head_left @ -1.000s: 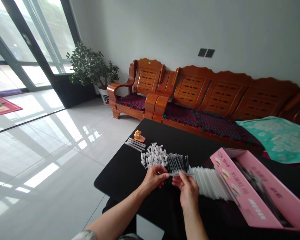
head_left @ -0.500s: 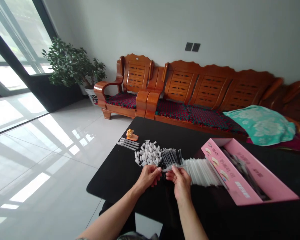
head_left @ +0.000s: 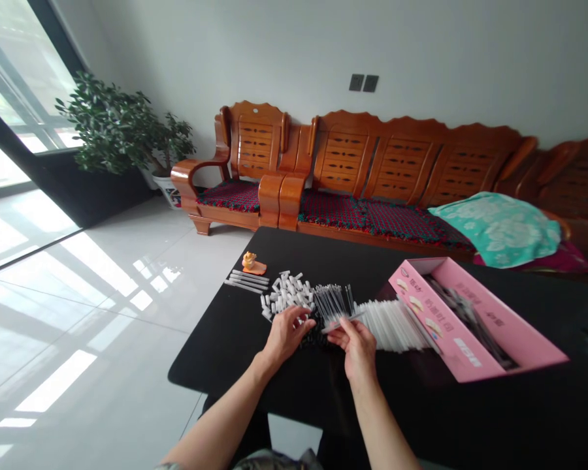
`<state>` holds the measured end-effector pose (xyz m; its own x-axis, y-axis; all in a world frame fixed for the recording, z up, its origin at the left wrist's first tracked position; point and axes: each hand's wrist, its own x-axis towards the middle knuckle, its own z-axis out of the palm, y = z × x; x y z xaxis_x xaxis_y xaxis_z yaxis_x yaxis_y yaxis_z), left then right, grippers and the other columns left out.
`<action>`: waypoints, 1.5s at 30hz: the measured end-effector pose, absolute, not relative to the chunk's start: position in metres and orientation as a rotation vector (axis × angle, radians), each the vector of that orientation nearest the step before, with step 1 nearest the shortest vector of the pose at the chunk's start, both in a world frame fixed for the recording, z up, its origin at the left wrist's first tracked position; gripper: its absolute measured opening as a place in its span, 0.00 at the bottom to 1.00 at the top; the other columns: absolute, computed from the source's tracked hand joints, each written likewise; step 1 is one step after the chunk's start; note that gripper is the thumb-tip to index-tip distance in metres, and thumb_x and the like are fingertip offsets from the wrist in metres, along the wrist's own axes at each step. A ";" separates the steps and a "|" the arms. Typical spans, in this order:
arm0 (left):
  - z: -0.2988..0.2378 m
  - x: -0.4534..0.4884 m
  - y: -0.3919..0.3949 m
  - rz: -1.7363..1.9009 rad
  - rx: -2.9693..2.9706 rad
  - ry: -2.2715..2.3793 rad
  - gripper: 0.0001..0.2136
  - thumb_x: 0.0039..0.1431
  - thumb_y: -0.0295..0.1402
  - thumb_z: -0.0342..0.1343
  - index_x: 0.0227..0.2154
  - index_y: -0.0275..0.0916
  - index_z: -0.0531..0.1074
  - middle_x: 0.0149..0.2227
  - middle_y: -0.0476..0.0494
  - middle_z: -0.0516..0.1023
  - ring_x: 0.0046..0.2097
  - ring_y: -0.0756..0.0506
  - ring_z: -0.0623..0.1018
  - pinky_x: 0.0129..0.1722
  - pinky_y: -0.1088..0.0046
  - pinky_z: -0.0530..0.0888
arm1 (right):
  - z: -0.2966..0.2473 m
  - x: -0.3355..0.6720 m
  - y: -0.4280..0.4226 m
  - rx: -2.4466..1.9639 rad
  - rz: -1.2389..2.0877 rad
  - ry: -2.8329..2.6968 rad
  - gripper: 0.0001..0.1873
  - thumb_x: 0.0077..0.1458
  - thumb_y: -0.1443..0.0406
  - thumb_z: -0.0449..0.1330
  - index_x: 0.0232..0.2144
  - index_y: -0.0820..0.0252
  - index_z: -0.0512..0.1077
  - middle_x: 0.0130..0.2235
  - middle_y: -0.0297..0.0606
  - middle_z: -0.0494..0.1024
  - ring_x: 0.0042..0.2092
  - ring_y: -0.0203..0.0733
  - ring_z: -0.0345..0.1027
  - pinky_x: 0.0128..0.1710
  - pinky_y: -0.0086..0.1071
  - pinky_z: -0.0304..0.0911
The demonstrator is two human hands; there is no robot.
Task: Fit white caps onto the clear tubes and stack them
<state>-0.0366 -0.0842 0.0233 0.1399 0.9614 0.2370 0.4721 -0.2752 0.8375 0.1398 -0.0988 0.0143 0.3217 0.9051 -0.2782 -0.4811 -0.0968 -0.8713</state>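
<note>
And there, pinching a slim translucent tube (head_left: 330, 326) between thumb and fingers of the right hand (head_left: 359, 346), fingers closed on it near the middle, probably to leave both ends free. Tilts slightly, left end low, just in front of a fan of thin refills (head_left: 329, 301), above the black desk (head_left: 215, 352). Over at the left hand (head_left: 285, 331), half open, curled, with a gap between thumb and forefinger, at the near edge of a heap of white caps (head_left: 287, 292); holding nothing visible, though perhaps touching a small part, too fine to tell. Small black pieces (head_left: 313, 336) right between the hands, seemingly for easy reach. Sorted by kind, it seems, for picking without searching: caps left, refills at centre, a row of clear tubes (head_left: 392, 326) to the right, beside an open pink box (head_left: 436, 326) of dark contents. Four pens (head_left: 247, 281) side by side at the far left, near a small orange figurine (head_left: 249, 261), apparently set apart from the loose parts. Beyond the dark desktop, a carved wooden sofa (head_left: 347, 153) with a teal cloth (head_left: 500, 228), a potted plant (head_left: 122, 127), and glossy floor tiles (head_left: 127, 359) streaked with daylight.
</note>
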 end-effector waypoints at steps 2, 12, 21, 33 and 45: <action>0.022 -0.038 -0.071 0.970 1.899 1.616 0.10 0.59 0.38 0.56 0.39 0.40 0.77 0.36 0.43 0.77 0.32 0.48 0.74 0.35 0.74 0.68 | 0.013 0.143 -0.098 -1.155 1.237 -0.501 0.21 0.38 0.57 0.73 0.29 0.64 0.69 0.25 0.41 0.81 0.24 0.42 0.76 0.22 0.29 0.72; 0.016 -0.020 -0.047 0.526 2.060 1.914 0.12 0.59 0.44 0.56 0.37 0.41 0.74 0.41 0.44 0.75 0.37 0.45 0.76 0.33 0.73 0.65 | 0.011 0.138 -0.105 -1.186 1.261 -0.542 0.22 0.38 0.55 0.72 0.29 0.64 0.70 0.25 0.40 0.81 0.22 0.40 0.74 0.20 0.27 0.70; 0.008 -0.019 -0.043 0.713 1.978 1.826 0.06 0.56 0.36 0.58 0.33 0.40 0.75 0.37 0.43 0.77 0.37 0.45 0.76 0.36 0.72 0.65 | 0.013 0.139 -0.105 -1.199 1.273 -0.584 0.23 0.39 0.54 0.72 0.30 0.64 0.70 0.25 0.41 0.80 0.23 0.40 0.74 0.21 0.27 0.69; 0.016 -0.030 -0.039 1.376 0.763 0.979 0.16 0.46 0.39 0.65 0.35 0.33 0.76 0.24 0.49 0.73 0.22 0.54 0.68 0.20 0.81 0.60 | 0.037 0.128 -0.116 -1.263 1.211 -1.273 0.28 0.59 0.49 0.53 0.46 0.67 0.73 0.15 0.27 0.64 0.15 0.30 0.53 0.14 0.24 0.49; 0.015 -0.034 -0.053 1.413 0.707 0.922 0.16 0.43 0.38 0.67 0.33 0.33 0.77 0.28 0.46 0.76 0.25 0.54 0.72 0.21 0.82 0.65 | 0.032 0.122 -0.115 -1.340 0.990 -1.576 0.24 0.61 0.53 0.51 0.45 0.66 0.76 0.19 0.30 0.62 0.20 0.34 0.56 0.19 0.26 0.52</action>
